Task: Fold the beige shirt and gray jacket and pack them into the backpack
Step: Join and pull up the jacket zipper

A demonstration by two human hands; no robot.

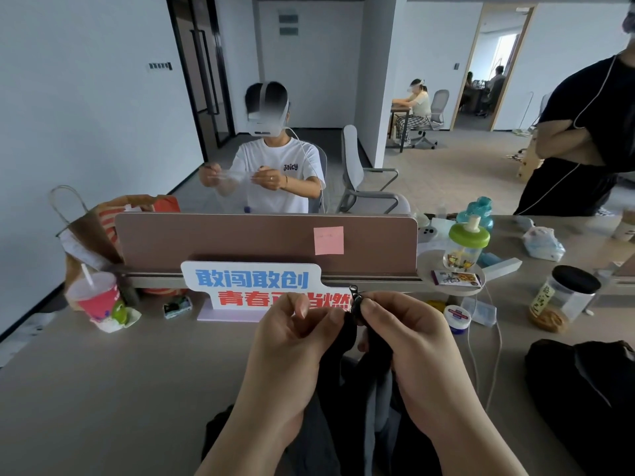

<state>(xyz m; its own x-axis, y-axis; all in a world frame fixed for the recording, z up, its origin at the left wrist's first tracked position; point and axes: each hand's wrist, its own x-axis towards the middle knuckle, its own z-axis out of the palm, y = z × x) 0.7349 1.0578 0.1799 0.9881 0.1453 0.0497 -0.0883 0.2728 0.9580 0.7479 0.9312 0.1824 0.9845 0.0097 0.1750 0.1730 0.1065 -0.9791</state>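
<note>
The dark gray jacket (343,400) hangs between my two hands over the near edge of the desk, its pale lining showing down the middle. My left hand (292,341) grips the jacket's left front edge near the top. My right hand (402,338) pinches the right front edge just under the zipper slider (354,297), which sticks up above my fingers. A black backpack (584,393) lies on the desk at the right. I do not see the beige shirt.
A sign with blue and red letters (254,286) stands before a brown divider (240,242). A pink cup (96,297) and paper bag (92,231) sit left. Bottles, a black-lidded jar (563,293) and a white cable (494,341) crowd the right. A person sits opposite; another stands at right.
</note>
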